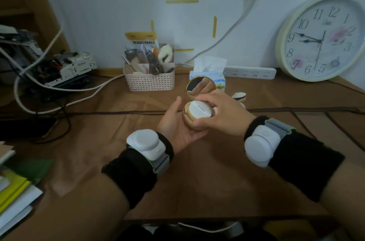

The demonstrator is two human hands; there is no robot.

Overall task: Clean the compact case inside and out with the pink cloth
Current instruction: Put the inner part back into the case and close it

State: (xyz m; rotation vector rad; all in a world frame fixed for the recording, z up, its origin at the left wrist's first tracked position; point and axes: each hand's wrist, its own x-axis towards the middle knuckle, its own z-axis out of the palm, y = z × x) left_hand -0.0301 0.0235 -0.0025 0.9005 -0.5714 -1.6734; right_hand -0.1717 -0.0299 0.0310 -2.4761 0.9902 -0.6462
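Observation:
A round gold compact case (190,117) lies open in my left hand (175,128), which cups its base from below above the middle of the table. Its lid (199,84) stands up behind, the mirror facing me. A white puff (201,110) with a printed band sits on the base. My right hand (221,112) reaches over from the right, thumb and fingertips pinching the puff's edges. I see no pink cloth anywhere in view.
A white basket (151,80) of small items stands at the back. Beside it are a tissue pack (209,71), a power strip (249,73) and a wall clock (322,38). Cables (59,88) and books (13,191) crowd the left. A small white object (240,96) lies behind my right hand.

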